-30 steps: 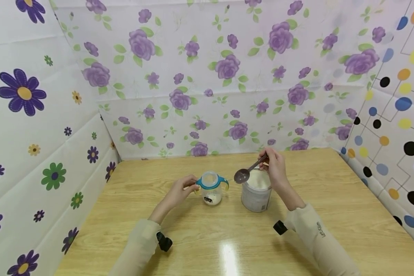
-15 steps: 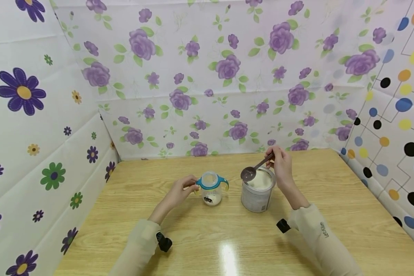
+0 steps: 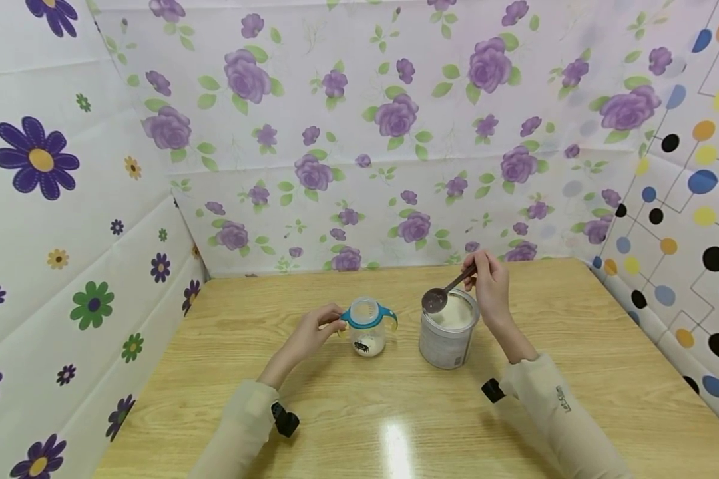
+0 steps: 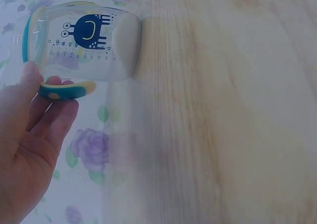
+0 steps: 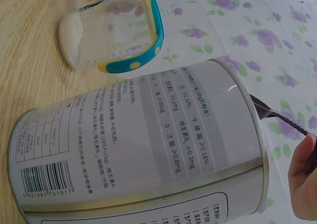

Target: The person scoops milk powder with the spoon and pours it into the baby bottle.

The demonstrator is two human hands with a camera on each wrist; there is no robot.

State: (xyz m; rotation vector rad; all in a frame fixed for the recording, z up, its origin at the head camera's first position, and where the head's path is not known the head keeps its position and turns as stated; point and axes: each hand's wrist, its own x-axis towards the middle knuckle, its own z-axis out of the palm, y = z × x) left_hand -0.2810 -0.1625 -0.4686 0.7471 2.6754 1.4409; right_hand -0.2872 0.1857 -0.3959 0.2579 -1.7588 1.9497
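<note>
the left hand point(image 3: 314, 330) is gripping a handle of the cup point(image 3: 368, 338), which is standing on the tabletop point(image 3: 335, 412) between both hands; the right hand point(image 3: 490, 287) is pinching a spoon point(image 3: 435, 301) at the rim of the can point(image 3: 445, 344) beside the cup.

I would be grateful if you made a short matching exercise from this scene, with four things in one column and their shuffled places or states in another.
Things
1. spoon
2. bottle
3. tin
4. left hand

Places or states
A. holding a blue-and-yellow handle
B. dark, held in the right hand
C. open-topped, with a barcode on its side
D. clear, with white contents at the bottom

Right pairs: 1-B, 2-D, 3-C, 4-A
</note>
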